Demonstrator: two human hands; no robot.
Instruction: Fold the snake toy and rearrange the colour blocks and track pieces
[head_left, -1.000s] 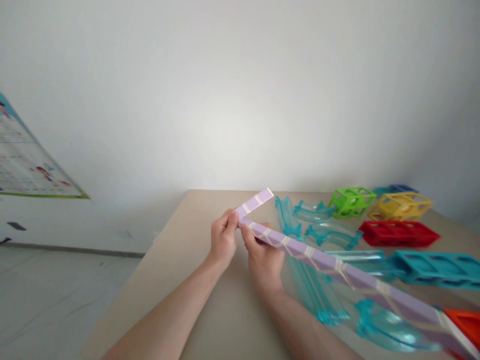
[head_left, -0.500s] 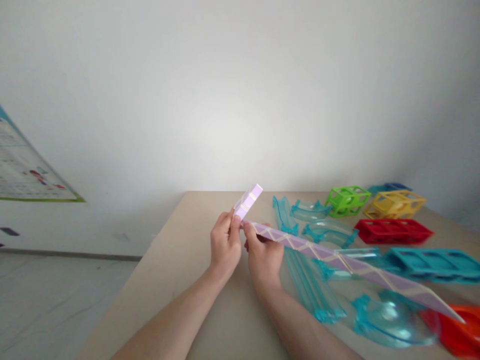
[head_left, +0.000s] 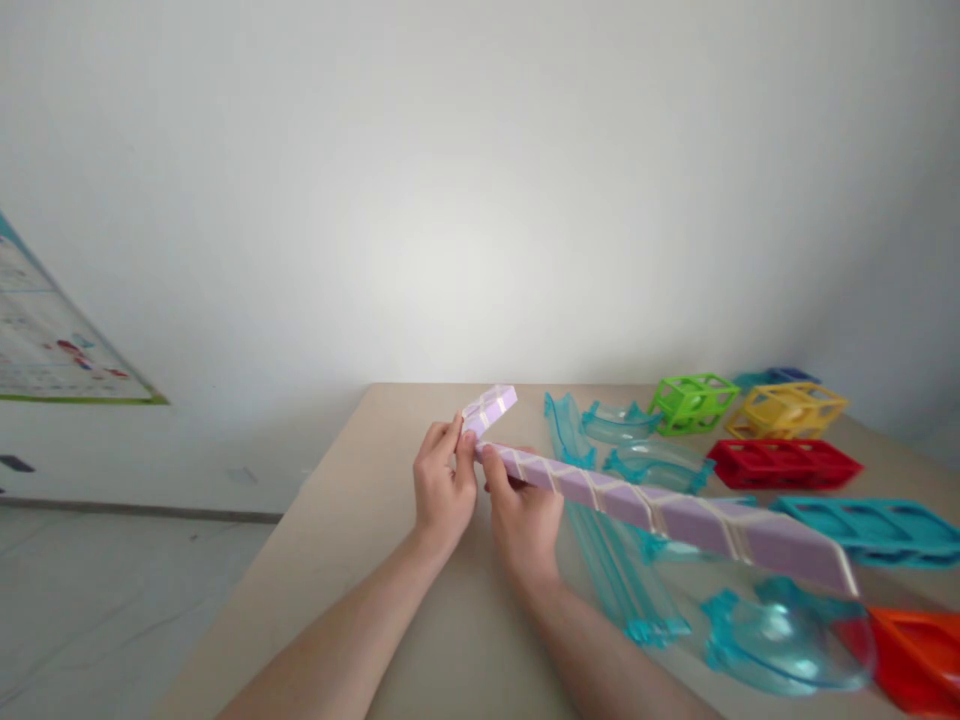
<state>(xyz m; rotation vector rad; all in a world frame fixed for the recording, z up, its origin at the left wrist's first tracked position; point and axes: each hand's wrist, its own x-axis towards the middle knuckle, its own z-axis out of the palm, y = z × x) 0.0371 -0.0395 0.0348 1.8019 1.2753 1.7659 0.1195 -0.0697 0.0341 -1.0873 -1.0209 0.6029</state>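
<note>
A lavender and cream folding snake puzzle [head_left: 611, 492], made of wedge segments, is held above the table with a bend in it. My left hand [head_left: 444, 480] is closed on its short end, thumb and fingers pinching near the bend. Just right of the bend, my right hand [head_left: 525, 515] grips the long section between thumb and fingers. That long section slants down to the right, over the clear teal track pieces. The two thumbs nearly meet at the bend, and the fingers hide part of the puzzle there.
On the right of the table [head_left: 360, 560] lie a straight teal track [head_left: 626, 580], curved tracks [head_left: 660, 465], a round teal piece [head_left: 795, 640], and green [head_left: 694, 403], yellow [head_left: 787, 408], red [head_left: 784, 464], teal [head_left: 870, 530] and orange [head_left: 926, 650] frame blocks. A wall stands behind.
The short end has tipped lower, and the long section has turned about its length, its far end rising and showing a broader face. Both hands have shifted slightly left, still gripping.
</note>
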